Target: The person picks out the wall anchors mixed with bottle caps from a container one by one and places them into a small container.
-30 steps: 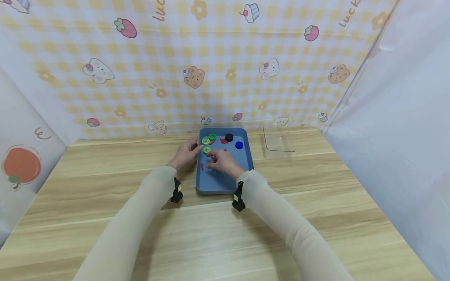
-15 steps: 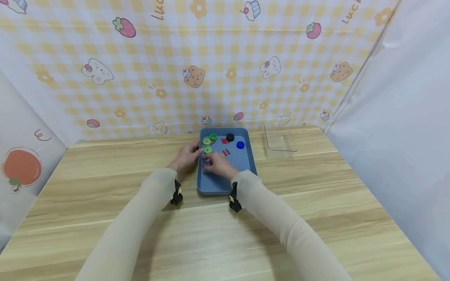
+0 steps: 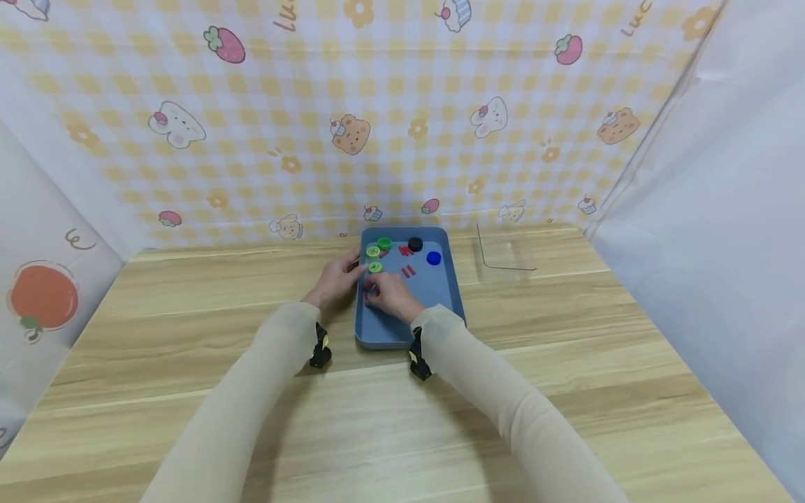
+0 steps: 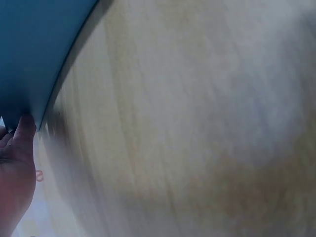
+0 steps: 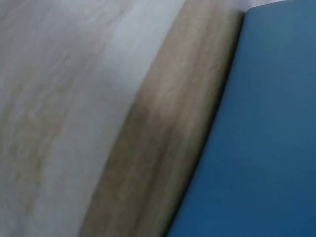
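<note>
A blue-grey tray [image 3: 402,345] lies on the table, and my left hand [image 3: 336,279] holds its left side, thumb at the rim. In the left wrist view, part of that hand [image 4: 17,168] lies against the tray's outer wall. My right hand [image 3: 391,293] is inside the tray at the left, fingers curled down, pinching a small red stick mostly hidden by them. Another red stick [image 3: 366,298] lies by the fingertips. Just beyond are two light green caps [image 3: 375,267] and a darker green cap [image 3: 384,243]. Two red sticks [image 3: 409,270] lie mid-tray. The right wrist view shows only tray wall and table.
Farther back in the tray are a black cap [image 3: 415,244], a blue cap [image 3: 434,258] and several more red sticks [image 3: 405,250]. A clear box [image 3: 503,260] with a dark edge stands right of the tray. A checked cloth [image 3: 415,175] hangs behind the wooden table [image 3: 220,279].
My right hand has shifted slightly left toward the tray's left wall, uncovering two red sticks mid-tray. The left hand keeps its place at the tray's side.
</note>
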The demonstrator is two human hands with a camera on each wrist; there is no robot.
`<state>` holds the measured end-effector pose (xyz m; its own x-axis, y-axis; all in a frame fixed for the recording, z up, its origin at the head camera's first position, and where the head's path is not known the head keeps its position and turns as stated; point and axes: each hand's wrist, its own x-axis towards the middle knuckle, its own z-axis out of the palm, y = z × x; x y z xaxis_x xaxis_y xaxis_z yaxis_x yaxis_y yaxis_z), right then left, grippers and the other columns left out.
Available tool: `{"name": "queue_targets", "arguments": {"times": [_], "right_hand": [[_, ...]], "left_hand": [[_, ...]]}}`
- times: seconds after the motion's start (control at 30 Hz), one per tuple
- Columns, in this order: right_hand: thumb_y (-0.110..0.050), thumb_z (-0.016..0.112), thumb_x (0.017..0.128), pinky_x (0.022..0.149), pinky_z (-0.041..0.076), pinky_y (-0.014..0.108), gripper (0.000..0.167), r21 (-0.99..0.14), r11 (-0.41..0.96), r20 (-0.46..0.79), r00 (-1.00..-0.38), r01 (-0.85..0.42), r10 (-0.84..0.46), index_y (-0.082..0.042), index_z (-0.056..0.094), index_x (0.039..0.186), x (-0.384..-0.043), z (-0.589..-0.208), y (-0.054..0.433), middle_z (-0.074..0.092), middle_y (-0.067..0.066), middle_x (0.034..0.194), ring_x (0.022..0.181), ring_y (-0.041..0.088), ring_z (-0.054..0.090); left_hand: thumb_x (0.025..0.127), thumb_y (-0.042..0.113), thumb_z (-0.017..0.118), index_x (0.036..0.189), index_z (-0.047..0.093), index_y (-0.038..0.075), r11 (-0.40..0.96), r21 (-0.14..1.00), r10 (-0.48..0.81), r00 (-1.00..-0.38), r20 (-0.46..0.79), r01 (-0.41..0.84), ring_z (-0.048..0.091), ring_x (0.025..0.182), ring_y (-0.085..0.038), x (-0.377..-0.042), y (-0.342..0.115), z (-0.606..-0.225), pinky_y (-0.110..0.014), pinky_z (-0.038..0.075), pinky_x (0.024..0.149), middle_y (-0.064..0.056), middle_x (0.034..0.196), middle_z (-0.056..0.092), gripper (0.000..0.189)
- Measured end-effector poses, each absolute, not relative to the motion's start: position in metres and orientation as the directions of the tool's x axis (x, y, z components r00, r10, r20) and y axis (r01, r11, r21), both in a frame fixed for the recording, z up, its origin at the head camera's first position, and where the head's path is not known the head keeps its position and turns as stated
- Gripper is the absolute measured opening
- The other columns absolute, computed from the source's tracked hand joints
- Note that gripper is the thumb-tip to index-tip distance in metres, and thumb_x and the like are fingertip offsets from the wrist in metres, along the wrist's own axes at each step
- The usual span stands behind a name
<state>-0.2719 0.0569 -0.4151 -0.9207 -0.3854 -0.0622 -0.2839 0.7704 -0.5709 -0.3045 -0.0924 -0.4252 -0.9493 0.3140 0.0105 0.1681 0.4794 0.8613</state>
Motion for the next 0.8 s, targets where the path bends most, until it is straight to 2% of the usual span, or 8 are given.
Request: {"name": "queue_targets", "arguments": {"times": [0.2,0.4,0.8], "right_hand": [[-0.008,0.069,0.085,0.062,0.046,0.02,0.015,-0.551,0.779,-0.039,-0.924,-0.297,-0.38,-0.006,0.069,0.1,-0.2719,-0.4181,0.0569,0.068,0.007,0.086,0.074,0.015,0.058],[-0.01,0.069,0.085,0.056,0.041,0.019,0.014,-0.545,0.785,-0.049,-0.923,-0.295,-0.381,-0.006,0.068,0.099,-0.2706,-0.4175,0.0561,0.066,0.005,0.08,0.068,0.013,0.055],[-0.012,0.069,0.085,0.059,0.045,0.019,0.012,-0.562,0.769,-0.039,-0.918,-0.306,-0.394,-0.005,0.067,0.095,-0.2684,-0.4173,0.0587,0.066,0.006,0.08,0.068,0.012,0.057]], "left_hand": [[0.1,0.021,0.047,0.146,0.028,0.004,0.457,0.87,0.313,-0.949,0.036,0.184,0.035,0.135,-0.032,-0.3,-0.0924,-0.4247,-0.039,0.033,0.111,-0.016,0.151,0.029,0.053],[0.1,0.018,0.046,0.147,0.026,0.005,0.475,0.87,0.291,-0.957,-0.015,0.131,0.03,0.138,-0.031,-0.3042,-0.0928,-0.4271,-0.041,0.029,0.113,-0.014,0.153,0.026,0.053],[0.1,0.018,0.046,0.147,0.025,0.005,0.47,0.873,0.286,-0.958,-0.01,0.131,0.027,0.14,-0.028,-0.3014,-0.0919,-0.4258,-0.04,0.026,0.115,-0.012,0.153,0.025,0.053]]}}
